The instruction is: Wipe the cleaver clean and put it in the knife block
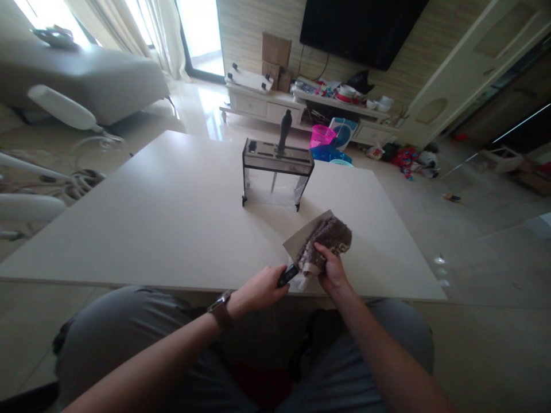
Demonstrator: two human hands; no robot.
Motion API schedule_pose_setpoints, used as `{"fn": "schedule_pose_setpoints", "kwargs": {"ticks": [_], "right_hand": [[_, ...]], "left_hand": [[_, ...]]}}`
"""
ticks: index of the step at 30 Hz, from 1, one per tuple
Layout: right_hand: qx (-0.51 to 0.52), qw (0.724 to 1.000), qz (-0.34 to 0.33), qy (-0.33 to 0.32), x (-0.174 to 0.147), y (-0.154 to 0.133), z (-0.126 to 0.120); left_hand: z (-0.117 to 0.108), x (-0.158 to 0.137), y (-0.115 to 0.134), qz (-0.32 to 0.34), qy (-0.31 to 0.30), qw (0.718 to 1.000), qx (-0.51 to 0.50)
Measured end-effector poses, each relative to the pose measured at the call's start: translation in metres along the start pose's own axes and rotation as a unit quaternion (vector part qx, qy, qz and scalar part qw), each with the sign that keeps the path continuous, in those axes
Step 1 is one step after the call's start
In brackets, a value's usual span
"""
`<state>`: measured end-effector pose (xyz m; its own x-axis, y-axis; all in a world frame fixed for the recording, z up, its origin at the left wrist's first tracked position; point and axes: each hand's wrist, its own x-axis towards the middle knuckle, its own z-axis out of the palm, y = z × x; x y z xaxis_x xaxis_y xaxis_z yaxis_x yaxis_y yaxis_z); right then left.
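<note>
Knife rack (262, 150) upright on white table (172, 218). Near side of rack: person's left hand (267, 288), fingers clamped on cleaver handle (287, 276); right hand (331, 272), fingers clamped on brown cloth (332, 234) against blade (299, 238).

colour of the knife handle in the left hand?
The knife handle is black; head view.

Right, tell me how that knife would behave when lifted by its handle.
The knife would probably stay stiff: the visible part of its blade looks flat. It may feel blade-heavy, since the blade is much broader than the dark handle. Its face could be slippery, looking smooth beside the cloth.
</note>
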<state>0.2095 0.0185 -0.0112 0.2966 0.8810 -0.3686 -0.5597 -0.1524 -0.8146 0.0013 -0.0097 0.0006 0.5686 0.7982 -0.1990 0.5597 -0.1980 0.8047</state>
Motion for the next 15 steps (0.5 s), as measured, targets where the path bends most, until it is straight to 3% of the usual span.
{"fn": "schedule_pose_setpoints", "kwargs": {"ticks": [4, 7, 15], "right_hand": [[-0.027, 0.999, 0.022, -0.013, -0.016, 0.023, 0.010], [-0.029, 1.000, 0.010, 0.005, -0.018, 0.023, 0.013], [0.023, 0.998, -0.037, 0.038, 0.010, -0.022, 0.003]], "left_hand": [[0.004, 0.001, -0.006, 0.012, 0.002, 0.999, -0.041], [0.006, 0.003, -0.006, 0.016, -0.001, 0.998, -0.053], [0.009, 0.005, 0.009, -0.002, -0.014, 1.000, -0.021]]}}
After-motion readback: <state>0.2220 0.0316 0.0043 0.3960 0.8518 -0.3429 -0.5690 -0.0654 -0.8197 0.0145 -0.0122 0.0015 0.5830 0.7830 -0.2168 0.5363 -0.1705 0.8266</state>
